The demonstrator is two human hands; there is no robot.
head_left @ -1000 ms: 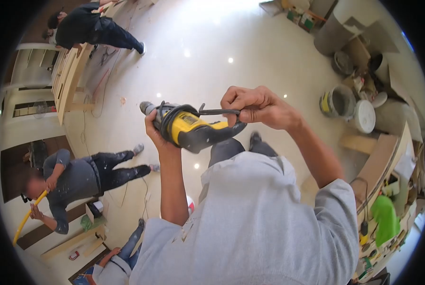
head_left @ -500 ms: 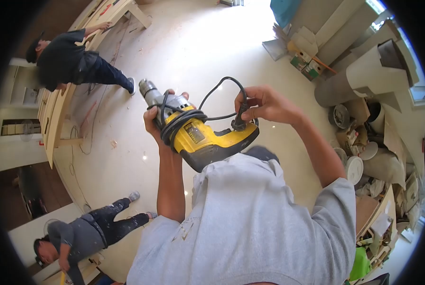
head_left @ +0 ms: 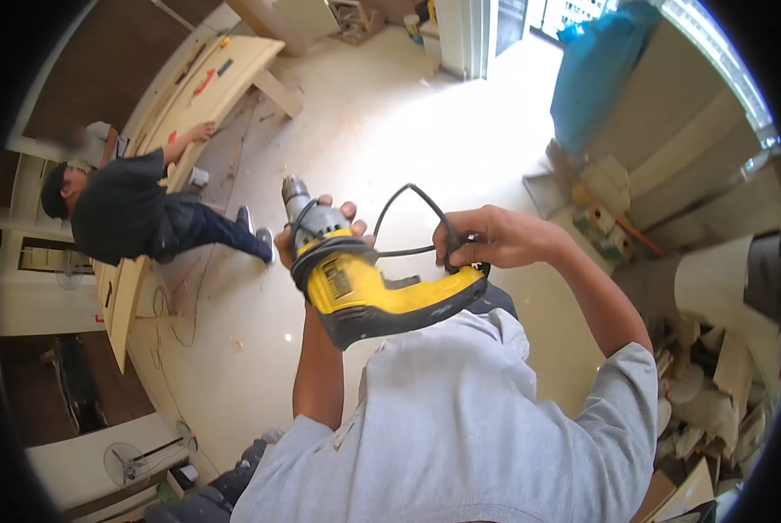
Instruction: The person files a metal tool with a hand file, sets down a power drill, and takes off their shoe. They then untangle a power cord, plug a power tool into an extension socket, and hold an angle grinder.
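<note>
A yellow and black corded power drill [head_left: 360,283] is held up in front of my chest, its metal chuck [head_left: 294,187] tilted toward the upper left. My left hand [head_left: 352,225] is wrapped around its front housing from below, partly hidden by the tool. Turns of the black cord [head_left: 412,188] wind around the drill body, and a loop of it rises over to the handle end. At that end my right hand [head_left: 495,237] is closed, pinching the cord with thumb and fingers beside the handle.
A person in dark clothes [head_left: 120,209] stands at a long wooden workbench [head_left: 233,65] on the left. Cables lie on the pale floor [head_left: 233,305]. Below left stands a fan [head_left: 124,464]. Along the right are rolled sheets [head_left: 704,283] and piled scrap; blue sheeting [head_left: 600,78] hangs behind.
The view has swung, bringing the doorway and more of the bench into sight. The drill sits lower in the picture, still in both hands. The second person at lower left is mostly out of view.
</note>
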